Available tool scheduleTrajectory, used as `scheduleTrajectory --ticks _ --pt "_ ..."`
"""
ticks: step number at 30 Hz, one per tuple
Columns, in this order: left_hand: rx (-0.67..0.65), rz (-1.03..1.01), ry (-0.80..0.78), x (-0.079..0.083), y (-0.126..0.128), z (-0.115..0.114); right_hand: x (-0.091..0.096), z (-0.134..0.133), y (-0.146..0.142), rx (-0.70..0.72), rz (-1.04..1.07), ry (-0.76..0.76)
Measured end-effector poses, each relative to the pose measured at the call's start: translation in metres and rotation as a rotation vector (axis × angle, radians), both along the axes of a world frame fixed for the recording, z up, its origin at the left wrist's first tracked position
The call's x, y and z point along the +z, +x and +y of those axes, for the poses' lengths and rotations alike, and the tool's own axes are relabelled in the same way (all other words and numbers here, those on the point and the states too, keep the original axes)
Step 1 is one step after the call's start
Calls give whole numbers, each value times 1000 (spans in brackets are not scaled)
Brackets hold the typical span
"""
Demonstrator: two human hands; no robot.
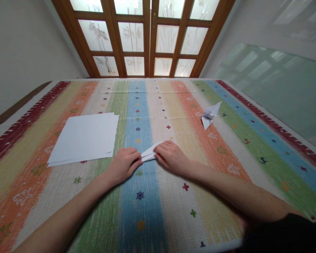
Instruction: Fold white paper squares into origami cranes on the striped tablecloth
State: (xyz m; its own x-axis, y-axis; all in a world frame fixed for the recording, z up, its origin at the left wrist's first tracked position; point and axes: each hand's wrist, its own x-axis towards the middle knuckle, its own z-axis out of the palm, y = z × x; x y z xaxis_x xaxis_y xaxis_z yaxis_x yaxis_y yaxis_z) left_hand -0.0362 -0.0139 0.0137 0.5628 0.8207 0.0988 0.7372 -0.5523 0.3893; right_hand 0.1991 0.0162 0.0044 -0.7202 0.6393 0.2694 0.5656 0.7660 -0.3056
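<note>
A narrow piece of folded white paper point(148, 153) lies low over the blue and cream stripes, between my hands. My left hand point(126, 162) pinches its left end, fingers curled with the thumb below. Over its right part, my right hand point(170, 155) is closed on the paper, the fingertips pressed along the folded layers. The fingers cover much of the right end, though a white tip shows behind them. I cannot tell the full shape of the folds.
A stack of white paper sheets point(85, 137) lies left of my hands. Farther right rests a folded paper crane point(210, 115). A striped tablecloth point(137, 211) covers the table. Beyond stand wood-framed glass doors point(150, 38), with a glass panel point(276, 80) at the right wall.
</note>
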Motion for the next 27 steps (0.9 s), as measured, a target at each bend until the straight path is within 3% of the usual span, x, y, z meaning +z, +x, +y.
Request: scheduleTrajectory --ticks 7,15,21,27 --pt "28 72 42 -2 3 1 1 1 -6 -52 -44 58" --pt "148 265 186 -10 11 -4 11 10 -14 -87 -246 114" --pt "227 267 172 -6 15 -8 14 9 -15 -133 -291 108" --pt "220 328 209 -5 12 -9 11 8 -15 -129 -293 117"
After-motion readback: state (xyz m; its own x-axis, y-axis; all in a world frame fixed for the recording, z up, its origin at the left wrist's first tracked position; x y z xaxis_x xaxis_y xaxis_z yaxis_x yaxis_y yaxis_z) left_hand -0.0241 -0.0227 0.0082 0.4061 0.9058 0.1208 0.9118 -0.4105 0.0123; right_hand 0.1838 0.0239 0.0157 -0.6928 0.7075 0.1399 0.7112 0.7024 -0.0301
